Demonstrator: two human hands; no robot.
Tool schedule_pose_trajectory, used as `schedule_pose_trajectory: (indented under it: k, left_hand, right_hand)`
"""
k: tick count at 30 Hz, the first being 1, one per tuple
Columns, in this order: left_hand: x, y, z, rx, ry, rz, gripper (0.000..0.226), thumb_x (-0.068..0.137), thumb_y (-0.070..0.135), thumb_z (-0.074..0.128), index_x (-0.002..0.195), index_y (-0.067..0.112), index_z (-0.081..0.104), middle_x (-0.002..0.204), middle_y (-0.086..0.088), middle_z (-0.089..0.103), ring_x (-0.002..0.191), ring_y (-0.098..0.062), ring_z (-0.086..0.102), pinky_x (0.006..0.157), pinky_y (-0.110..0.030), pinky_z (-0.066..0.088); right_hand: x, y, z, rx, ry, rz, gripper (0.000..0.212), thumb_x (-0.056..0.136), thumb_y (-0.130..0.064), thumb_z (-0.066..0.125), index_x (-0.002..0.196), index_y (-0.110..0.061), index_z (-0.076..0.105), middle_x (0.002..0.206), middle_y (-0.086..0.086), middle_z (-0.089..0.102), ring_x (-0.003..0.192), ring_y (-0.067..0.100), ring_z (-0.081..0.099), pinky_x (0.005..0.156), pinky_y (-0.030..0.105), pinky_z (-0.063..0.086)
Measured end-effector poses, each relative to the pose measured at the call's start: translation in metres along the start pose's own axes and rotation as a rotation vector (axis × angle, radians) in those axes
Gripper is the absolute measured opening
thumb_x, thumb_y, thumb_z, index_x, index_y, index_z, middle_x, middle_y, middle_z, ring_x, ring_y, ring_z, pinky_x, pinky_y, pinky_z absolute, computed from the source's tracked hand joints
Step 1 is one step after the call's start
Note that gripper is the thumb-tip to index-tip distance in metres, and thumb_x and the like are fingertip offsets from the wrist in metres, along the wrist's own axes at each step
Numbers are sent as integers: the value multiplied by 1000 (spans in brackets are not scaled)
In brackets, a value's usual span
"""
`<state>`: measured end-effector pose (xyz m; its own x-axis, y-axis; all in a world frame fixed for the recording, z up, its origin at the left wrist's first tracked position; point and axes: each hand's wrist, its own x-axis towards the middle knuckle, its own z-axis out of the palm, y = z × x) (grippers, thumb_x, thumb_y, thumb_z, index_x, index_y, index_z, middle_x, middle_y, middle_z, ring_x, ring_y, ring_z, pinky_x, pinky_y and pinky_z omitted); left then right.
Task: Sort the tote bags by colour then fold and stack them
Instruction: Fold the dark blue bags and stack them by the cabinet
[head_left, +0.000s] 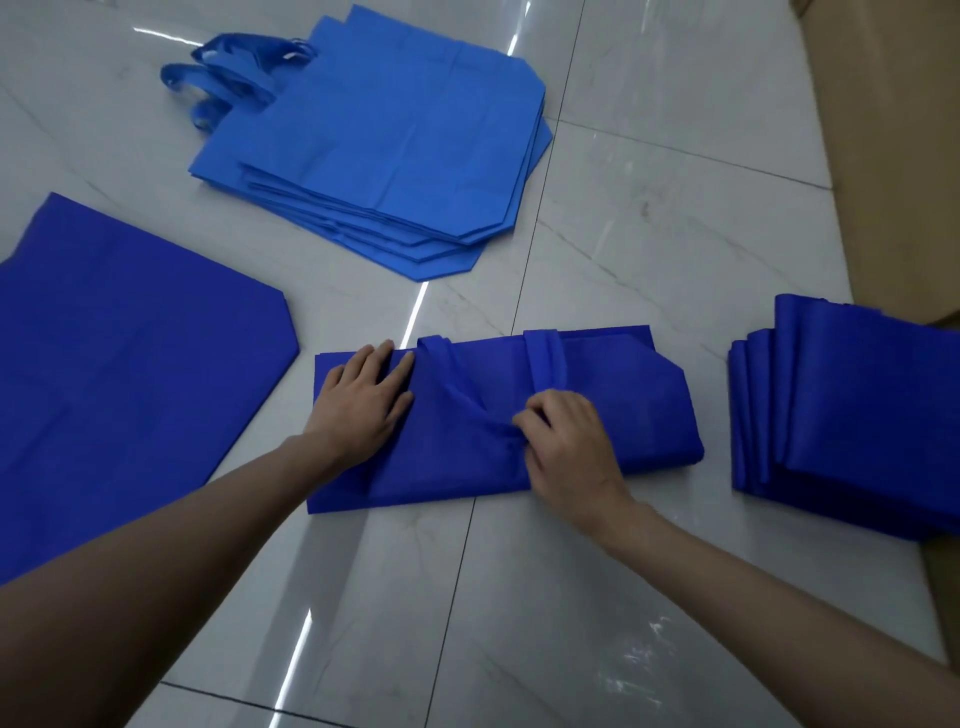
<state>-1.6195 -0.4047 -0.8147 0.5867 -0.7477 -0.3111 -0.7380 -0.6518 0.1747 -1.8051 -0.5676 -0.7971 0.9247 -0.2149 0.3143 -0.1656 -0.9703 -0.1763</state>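
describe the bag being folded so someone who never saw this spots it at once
On the white tiled floor, look near the middle, between the flat dark blue bag on the left and the folded dark blue stack on the right. The half-folded dark blue bag there is the only one being handled: left hand pressing it flat, right hand pinching its fabric.

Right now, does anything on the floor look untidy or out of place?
Mildly. The light blue bags at the back are fanned out, edges misaligned, handles tangled. The folded stack at right is staggered too.
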Motion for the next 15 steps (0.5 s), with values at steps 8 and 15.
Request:
schedule_pose_trajectory:
  k: [8,15]
  left_hand:
    - [-20,9,0,84,-51,-52,62,99,48,21,151,19,4,157,-8,4,142,-27,12,112,-39,20]
    - [-47,11,-11,103,48,-84,29,99,32,30,107,12,50,113,-8,50,79,-19,48,64,-31,37]
  right_hand:
    - [-54,-21,19,-235,-401,45,63,89,-55,30,141,-20,34,139,9,51,132,30,39,109,49,27]
    - [-58,-13,23,-140,-563,176,70,93,-60,21,140,-14,43,143,6,47,128,29,49,99,49,43]
